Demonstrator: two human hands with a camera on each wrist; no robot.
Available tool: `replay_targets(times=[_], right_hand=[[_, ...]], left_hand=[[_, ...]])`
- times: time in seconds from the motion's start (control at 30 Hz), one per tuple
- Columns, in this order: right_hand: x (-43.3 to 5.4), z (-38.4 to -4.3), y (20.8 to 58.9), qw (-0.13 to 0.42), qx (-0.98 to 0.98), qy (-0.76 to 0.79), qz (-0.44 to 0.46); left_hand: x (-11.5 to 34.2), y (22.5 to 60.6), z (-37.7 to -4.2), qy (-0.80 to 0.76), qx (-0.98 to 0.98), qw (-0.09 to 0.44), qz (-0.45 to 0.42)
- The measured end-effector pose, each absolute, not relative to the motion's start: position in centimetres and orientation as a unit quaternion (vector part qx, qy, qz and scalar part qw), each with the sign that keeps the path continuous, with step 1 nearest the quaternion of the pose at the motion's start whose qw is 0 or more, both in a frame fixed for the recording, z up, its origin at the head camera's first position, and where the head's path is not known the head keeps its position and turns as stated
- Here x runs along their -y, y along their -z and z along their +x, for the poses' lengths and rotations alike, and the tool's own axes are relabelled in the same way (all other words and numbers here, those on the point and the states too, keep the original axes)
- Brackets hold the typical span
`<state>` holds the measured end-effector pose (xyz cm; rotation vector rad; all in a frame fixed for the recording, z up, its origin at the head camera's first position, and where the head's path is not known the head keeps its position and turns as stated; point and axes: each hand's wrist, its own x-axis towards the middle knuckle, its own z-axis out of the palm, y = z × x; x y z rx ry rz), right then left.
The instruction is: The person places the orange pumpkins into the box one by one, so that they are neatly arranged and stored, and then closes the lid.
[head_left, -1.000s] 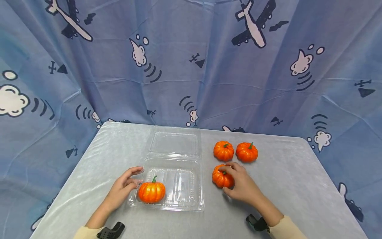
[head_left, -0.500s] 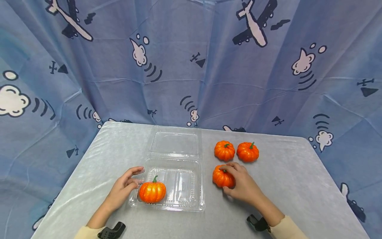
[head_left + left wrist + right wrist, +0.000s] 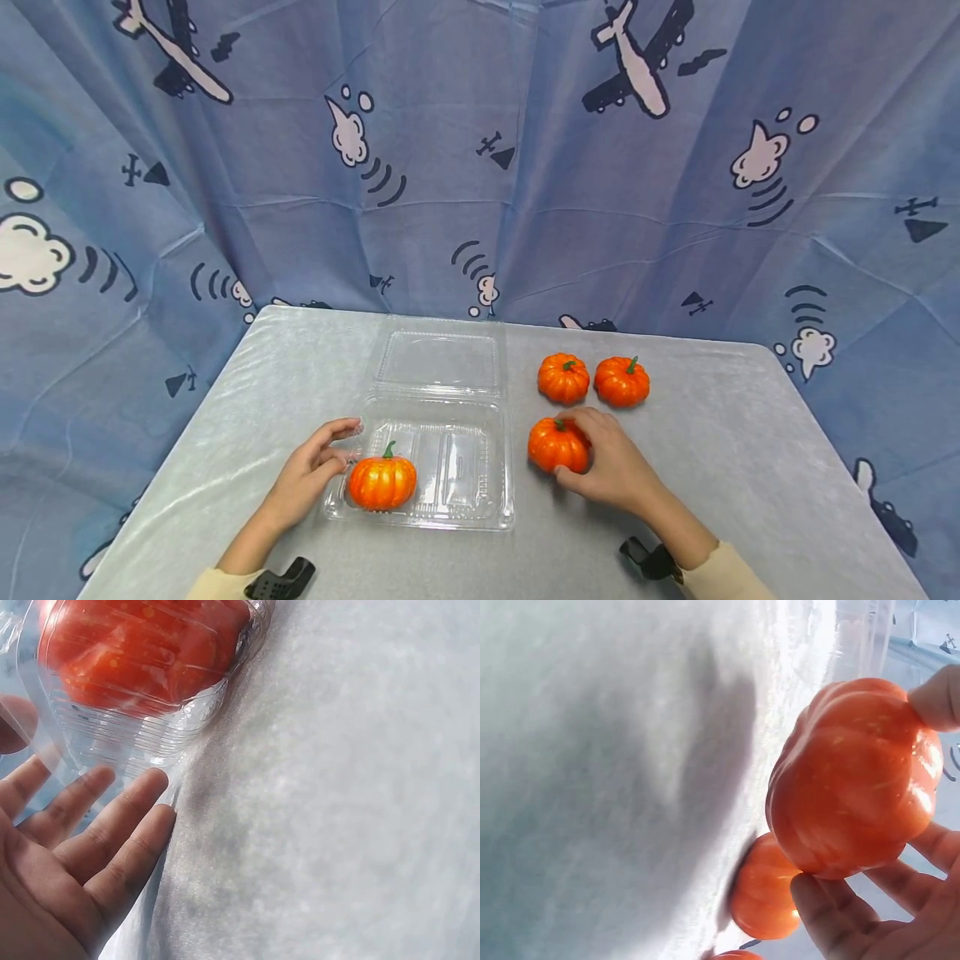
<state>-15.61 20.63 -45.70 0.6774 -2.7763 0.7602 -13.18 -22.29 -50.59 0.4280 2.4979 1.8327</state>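
**Right hand (image 3: 607, 462) around one pumpkin (image 3: 555, 446), left hand (image 3: 303, 475) at a clear container (image 3: 465, 467)**

Head view, right of the container: glossy orange pumpkin gripped from its right side, with short green stem (image 3: 559, 425) uppermost. In the right wrist view, thumb (image 3: 941, 697) at one side and curled fingers (image 3: 829, 915) at the other; broad shadow (image 3: 720, 742) on the cloth, apart from the fruit, and hence seemingly just above the surface.

Left hand at the near-left edge of the container, fingers (image 3: 109, 832) extended and relaxed, tips at or against the transparent wall in the left wrist view. Firmness of contact: impossible to tell.

Container of thin ribbed plastic, flat on the table (image 3: 712, 442), with hinged lid (image 3: 441, 358) laid back on the far side. Inside the base, in the near-left corner and just beside the left hand: second pumpkin (image 3: 382, 485), upright, green stem pointing away from the wearer.

Beyond the right hand, side by side on the pale tablecloth: third pumpkin (image 3: 563, 379) to the left, fourth pumpkin (image 3: 622, 383) to the right, with a narrow gap between.

At the lower margin, cream sleeves (image 3: 726, 575) and dark wrist devices (image 3: 283, 579). Behind the table, blue curtain (image 3: 427, 250) printed with aeroplanes, puffs of cloud and curved strokes.
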Motion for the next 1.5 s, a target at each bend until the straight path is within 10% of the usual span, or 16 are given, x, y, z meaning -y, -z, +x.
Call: replay_targets(times=[1.5], right_hand=[[-13.9,-15.1,41.2,0.042,0.878,-0.363,0.308]], left_hand=[[22.4,50.5,-13.2,-0.575,-0.807,0.006,0.134]])
